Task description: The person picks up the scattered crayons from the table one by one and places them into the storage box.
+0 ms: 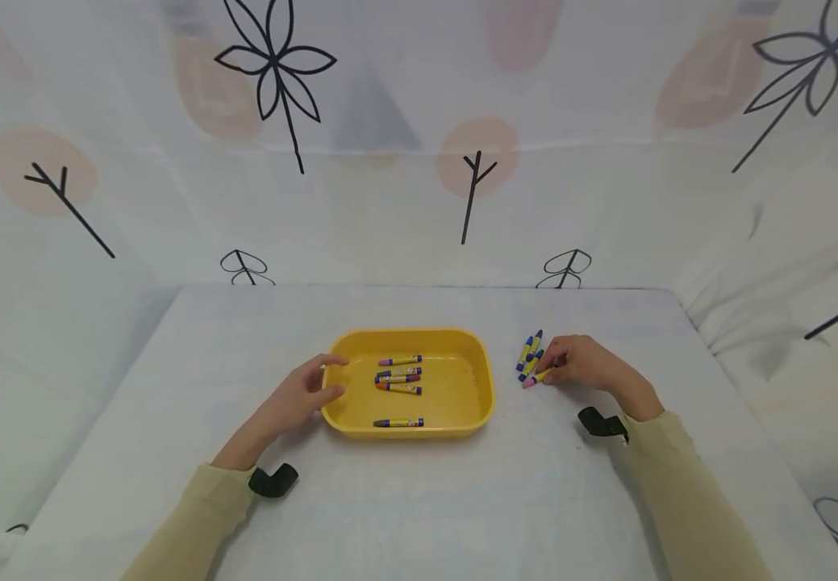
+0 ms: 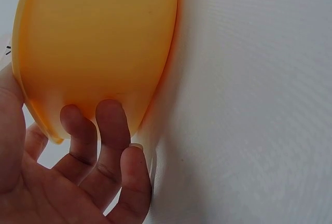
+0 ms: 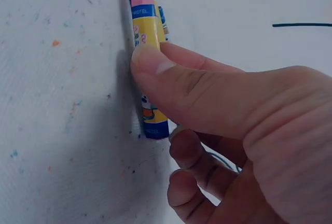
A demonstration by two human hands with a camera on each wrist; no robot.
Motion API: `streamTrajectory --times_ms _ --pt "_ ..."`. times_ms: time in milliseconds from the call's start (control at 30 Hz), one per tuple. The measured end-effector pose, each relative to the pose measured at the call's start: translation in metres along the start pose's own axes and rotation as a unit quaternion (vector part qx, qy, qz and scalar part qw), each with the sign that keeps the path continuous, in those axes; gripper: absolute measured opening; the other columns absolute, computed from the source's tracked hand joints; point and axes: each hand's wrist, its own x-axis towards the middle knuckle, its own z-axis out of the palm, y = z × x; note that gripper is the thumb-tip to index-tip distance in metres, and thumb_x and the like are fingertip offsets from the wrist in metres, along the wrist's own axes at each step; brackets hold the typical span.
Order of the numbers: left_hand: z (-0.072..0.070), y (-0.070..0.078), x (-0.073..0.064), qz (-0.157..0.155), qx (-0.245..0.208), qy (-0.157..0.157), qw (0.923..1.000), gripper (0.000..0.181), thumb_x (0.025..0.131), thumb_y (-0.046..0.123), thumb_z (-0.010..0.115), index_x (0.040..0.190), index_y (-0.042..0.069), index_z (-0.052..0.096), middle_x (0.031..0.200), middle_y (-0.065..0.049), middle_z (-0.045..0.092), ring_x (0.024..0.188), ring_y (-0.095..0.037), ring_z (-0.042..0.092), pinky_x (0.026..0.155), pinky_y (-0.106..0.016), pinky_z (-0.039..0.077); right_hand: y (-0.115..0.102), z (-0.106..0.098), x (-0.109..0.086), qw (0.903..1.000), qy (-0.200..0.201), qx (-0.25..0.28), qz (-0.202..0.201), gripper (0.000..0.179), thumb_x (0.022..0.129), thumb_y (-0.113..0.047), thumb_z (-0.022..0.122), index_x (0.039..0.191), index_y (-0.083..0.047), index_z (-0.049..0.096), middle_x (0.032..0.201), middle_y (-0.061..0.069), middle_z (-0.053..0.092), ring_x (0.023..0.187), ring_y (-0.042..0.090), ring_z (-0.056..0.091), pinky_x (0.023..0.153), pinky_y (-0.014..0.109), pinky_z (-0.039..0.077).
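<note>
In the head view my left hand [image 1: 302, 394] holds the left end of a yellow tray [image 1: 455, 432]. Its thumb and forefinger reach over the rim, and in the left wrist view other fingers [image 2: 111, 123] lie against the outer wall. Several pastel crayons [image 1: 398, 389] in yellow and blue wrappers lie inside the tray. To the right of it, my right hand [image 1: 584, 361] pinches a pink pastel crayon [image 3: 147, 22] between thumb and fingers, low over the table. Several more crayons [image 1: 530, 351] lie in a loose bunch just beside those fingertips.
A white cloth covers the table [image 1: 419, 508], with small coloured specks near the right hand. Patterned fabric [image 1: 389, 218] hangs behind and at both sides. Each wrist carries a black strap piece [image 1: 273, 481] at the sleeve cuff.
</note>
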Motion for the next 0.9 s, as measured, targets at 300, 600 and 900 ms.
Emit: streamTrajectory --times_ms 300,600,900 --pt "0.000 0.000 0.000 0.000 -0.007 -0.002 1.0000 0.045 0.096 0.027 0.067 0.137 0.019 0.053 0.156 -0.017 0.035 0.140 -0.043 0.035 0.113 -0.061 0.027 -0.012 -0.009 -0.002 0.9977 0.014 -0.017 -0.064 0.007 0.090 -0.012 0.073 0.097 -0.015 0.073 0.095 -0.005 0.066 0.087 0.020 0.054 0.077 0.035 0.048" --pt "0.000 0.002 -0.001 -0.003 -0.003 -0.002 1.0000 0.044 0.096 0.026 0.067 0.137 0.019 0.053 0.156 -0.017 0.036 0.140 -0.043 0.035 0.112 -0.060 0.028 -0.041 -0.013 0.004 0.9976 0.017 0.022 -0.063 0.014 0.096 -0.014 0.067 0.108 -0.007 0.069 0.099 0.002 0.068 0.089 0.021 0.059 0.084 0.040 0.050" --pt "0.000 0.003 -0.002 0.004 -0.001 -0.003 1.0000 0.044 0.096 0.024 0.066 0.137 0.017 0.052 0.156 -0.018 0.035 0.140 -0.045 0.034 0.112 -0.061 0.028 -0.078 -0.005 0.020 0.9921 0.033 0.058 -0.106 0.014 0.096 -0.017 0.068 0.108 -0.010 0.070 0.100 0.000 0.068 0.089 0.020 0.060 0.079 0.035 0.053"
